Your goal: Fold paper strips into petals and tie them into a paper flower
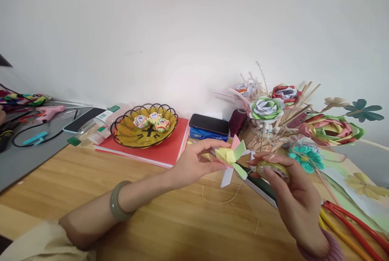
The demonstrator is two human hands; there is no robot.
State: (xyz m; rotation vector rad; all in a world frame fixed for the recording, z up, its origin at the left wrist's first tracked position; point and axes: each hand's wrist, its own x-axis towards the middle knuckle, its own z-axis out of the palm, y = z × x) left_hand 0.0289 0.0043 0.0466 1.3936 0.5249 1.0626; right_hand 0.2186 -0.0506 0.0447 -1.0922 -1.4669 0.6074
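My left hand (194, 161) pinches a folded paper flower (227, 156) with yellow, pink, green and white petals, held just above the table. To its right, my right hand (299, 200) is closed round a small yellow spool of thread (275, 170). A pale thread (220, 202) loops on the table below the paper flower; its ends are hard to follow. Under the right hand lies a dark flat object (263, 188) with a white edge, partly hidden. The two hands are close together but apart.
A yellow woven basket (124, 136) with several small paper flowers stands on red paper (164, 157). Behind the hands, a phone (209, 124) rests on a blue pack. Paper roses (266, 109) fill the right, near red-and-yellow-handled pliers (349, 224). A pink glue gun (50, 113) lies left.
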